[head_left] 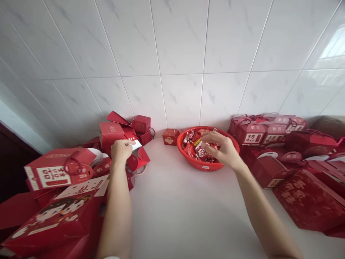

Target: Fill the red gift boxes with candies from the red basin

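Left hand (pixel 120 150): at a white-flapped red box (pixel 137 145), grip unclear
Right hand (pixel 223 149): fingers parted over wrapped sweets (pixel 201 152)
Red basin (pixel 192 163): many left
Gift boxes at right (pixel 252 136): folded up, contents hidden

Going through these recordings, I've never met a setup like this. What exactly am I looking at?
There is no machine, just a person's two bare hands, in one picture taken from a camera worn on the head, facing forward and down. On the white surface stand red boxes, piled left and right, and a red bowl of small packets. The left hand is closed at a white piece among the left boxes, apparently holding it. The right hand is over the bowl, fingers apart, with nothing visibly held.
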